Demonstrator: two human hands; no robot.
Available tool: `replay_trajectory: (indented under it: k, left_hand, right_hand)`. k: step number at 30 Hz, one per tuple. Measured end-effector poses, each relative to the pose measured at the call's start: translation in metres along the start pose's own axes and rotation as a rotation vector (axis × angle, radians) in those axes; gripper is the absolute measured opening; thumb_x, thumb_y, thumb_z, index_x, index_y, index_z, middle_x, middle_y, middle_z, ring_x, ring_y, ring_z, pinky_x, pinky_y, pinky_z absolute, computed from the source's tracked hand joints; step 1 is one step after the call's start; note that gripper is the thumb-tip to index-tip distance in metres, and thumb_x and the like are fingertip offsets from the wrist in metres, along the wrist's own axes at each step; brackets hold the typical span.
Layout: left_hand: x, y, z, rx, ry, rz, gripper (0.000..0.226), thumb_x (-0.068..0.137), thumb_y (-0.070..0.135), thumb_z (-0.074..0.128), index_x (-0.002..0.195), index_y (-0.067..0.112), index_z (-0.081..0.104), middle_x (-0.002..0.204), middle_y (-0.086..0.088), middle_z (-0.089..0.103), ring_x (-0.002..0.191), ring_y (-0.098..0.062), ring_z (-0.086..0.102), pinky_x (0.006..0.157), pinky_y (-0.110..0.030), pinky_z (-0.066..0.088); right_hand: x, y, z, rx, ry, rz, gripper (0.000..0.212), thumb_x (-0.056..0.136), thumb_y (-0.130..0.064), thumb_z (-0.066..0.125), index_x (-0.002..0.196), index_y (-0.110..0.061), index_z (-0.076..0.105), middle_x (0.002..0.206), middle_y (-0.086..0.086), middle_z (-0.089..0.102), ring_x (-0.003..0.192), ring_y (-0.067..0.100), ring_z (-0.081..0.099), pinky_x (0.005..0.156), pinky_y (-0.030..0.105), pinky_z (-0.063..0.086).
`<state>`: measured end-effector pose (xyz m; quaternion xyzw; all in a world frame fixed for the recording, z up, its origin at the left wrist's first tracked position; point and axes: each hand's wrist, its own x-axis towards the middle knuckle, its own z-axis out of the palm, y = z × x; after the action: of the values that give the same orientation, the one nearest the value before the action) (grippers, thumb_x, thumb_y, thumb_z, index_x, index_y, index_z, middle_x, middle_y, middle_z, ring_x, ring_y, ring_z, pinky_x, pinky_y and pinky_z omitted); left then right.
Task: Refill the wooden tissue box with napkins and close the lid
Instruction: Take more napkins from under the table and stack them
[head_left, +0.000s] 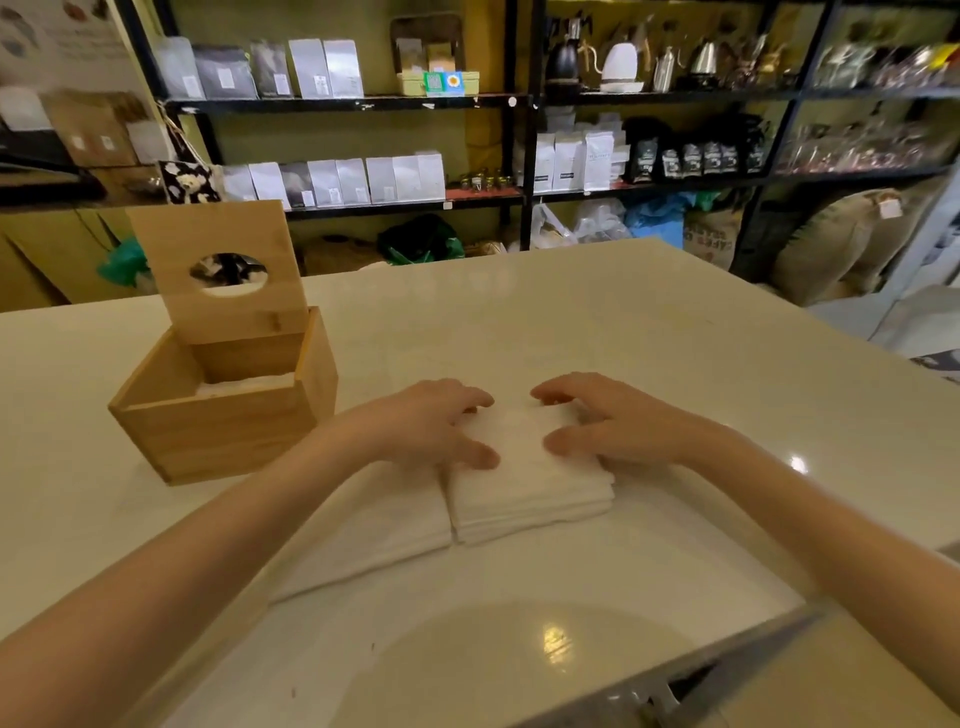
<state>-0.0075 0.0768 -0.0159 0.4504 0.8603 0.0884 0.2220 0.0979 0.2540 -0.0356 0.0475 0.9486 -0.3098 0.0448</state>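
Note:
A wooden tissue box (218, 431) stands at the left of the white counter. Its lid (218, 270), with an oval hole, is tipped up and open. A few white napkins (244, 387) lie low inside the box. A stack of white napkins (524, 488) rests on the counter right of the box. A second, flatter stack (384, 525) lies beside it, partly under my left forearm. My left hand (436, 421) and my right hand (613, 421) grip the taller stack from either side, fingers curled over its top.
The white counter (571, 322) runs to a far edge, and a metal strip (727, 670) crosses its near right corner. Behind stand black shelves (524, 98) with bags, kettles and jars. Sacks (831, 244) lie on the floor at right.

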Motion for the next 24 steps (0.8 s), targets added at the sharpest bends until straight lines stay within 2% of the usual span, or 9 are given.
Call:
replay_trajectory:
  k: [2, 5, 12, 15, 18, 20, 21, 22, 24]
  left_hand:
    - [0.006, 0.0, -0.003, 0.068, -0.037, -0.037, 0.068, 0.079, 0.05, 0.058, 0.137, 0.024, 0.033, 0.131, 0.001, 0.039, 0.118, -0.018, 0.039, 0.1, -0.029, 0.033]
    - [0.009, 0.004, -0.009, 0.125, -0.083, -0.067, 0.065, 0.073, 0.054, 0.063, 0.129, 0.026, 0.043, 0.117, 0.005, 0.043, 0.105, -0.015, 0.042, 0.096, -0.031, 0.038]
    - [0.017, 0.017, -0.019, 0.188, -0.157, -0.111, 0.057, 0.067, 0.047, 0.072, 0.113, 0.02, 0.05, 0.099, 0.006, 0.054, 0.094, -0.017, 0.051, 0.082, -0.029, 0.042]
    - [0.02, 0.02, -0.018, 0.154, -0.213, -0.108, 0.051, 0.067, 0.042, 0.074, 0.108, 0.015, 0.057, 0.103, 0.0, 0.063, 0.099, -0.023, 0.059, 0.088, -0.034, 0.048]
    - [0.02, 0.023, -0.018, 0.075, -0.265, -0.109, 0.041, 0.07, 0.034, 0.074, 0.104, 0.016, 0.061, 0.105, -0.002, 0.067, 0.102, -0.024, 0.062, 0.091, -0.033, 0.049]
    - [0.019, 0.022, -0.019, 0.034, -0.276, -0.121, 0.035, 0.07, 0.033, 0.074, 0.099, 0.017, 0.062, 0.103, -0.002, 0.067, 0.102, -0.025, 0.063, 0.091, -0.033, 0.05]
    - [0.018, 0.021, -0.018, 0.009, -0.273, -0.124, 0.036, 0.069, 0.033, 0.075, 0.099, 0.016, 0.063, 0.104, -0.003, 0.068, 0.102, -0.025, 0.063, 0.092, -0.033, 0.05]
    - [0.016, 0.02, -0.018, -0.021, -0.262, -0.121, 0.039, 0.068, 0.033, 0.075, 0.101, 0.016, 0.064, 0.107, -0.004, 0.069, 0.101, -0.025, 0.063, 0.093, -0.034, 0.049]
    - [0.013, 0.018, -0.019, -0.108, -0.208, -0.11, 0.038, 0.068, 0.032, 0.076, 0.101, 0.017, 0.065, 0.107, -0.005, 0.069, 0.097, -0.023, 0.064, 0.088, -0.031, 0.051]
  right_hand:
    - [0.004, -0.004, -0.007, -0.039, -0.035, 0.013, 0.055, 0.082, -0.029, 0.063, 0.133, -0.024, 0.041, 0.123, -0.007, 0.045, 0.116, 0.011, 0.043, 0.089, 0.02, 0.031]
    - [0.011, -0.011, -0.014, -0.076, -0.134, 0.039, 0.052, 0.079, -0.029, 0.067, 0.128, -0.022, 0.048, 0.123, -0.004, 0.05, 0.114, 0.014, 0.048, 0.092, 0.024, 0.038]
    - [0.026, -0.023, -0.025, -0.146, -0.315, 0.105, 0.044, 0.076, -0.029, 0.07, 0.115, -0.015, 0.056, 0.111, 0.0, 0.06, 0.102, 0.019, 0.059, 0.091, 0.033, 0.048]
    - [0.031, -0.029, -0.027, -0.198, -0.386, 0.093, 0.031, 0.076, -0.025, 0.069, 0.102, -0.008, 0.065, 0.097, 0.002, 0.066, 0.091, 0.02, 0.061, 0.089, 0.036, 0.048]
    - [0.032, -0.031, -0.025, -0.208, -0.392, 0.096, 0.02, 0.075, -0.024, 0.067, 0.09, -0.009, 0.069, 0.083, -0.001, 0.064, 0.08, 0.017, 0.059, 0.081, 0.035, 0.048]
    - [0.03, -0.029, -0.024, -0.185, -0.378, 0.082, 0.01, 0.075, -0.024, 0.067, 0.075, -0.014, 0.066, 0.072, -0.005, 0.059, 0.072, 0.015, 0.055, 0.072, 0.031, 0.043]
    - [0.027, -0.028, -0.025, -0.167, -0.368, 0.068, 0.011, 0.076, -0.024, 0.066, 0.07, -0.015, 0.062, 0.069, -0.006, 0.056, 0.069, 0.014, 0.052, 0.069, 0.029, 0.04]
    - [0.025, -0.027, -0.026, -0.14, -0.35, 0.055, 0.013, 0.076, -0.023, 0.065, 0.069, -0.013, 0.061, 0.069, -0.005, 0.055, 0.068, 0.013, 0.051, 0.068, 0.028, 0.039]
    - [0.02, -0.024, -0.031, -0.059, -0.296, 0.04, 0.015, 0.077, -0.021, 0.065, 0.083, -0.007, 0.064, 0.079, -0.002, 0.06, 0.074, 0.013, 0.056, 0.068, 0.026, 0.042]
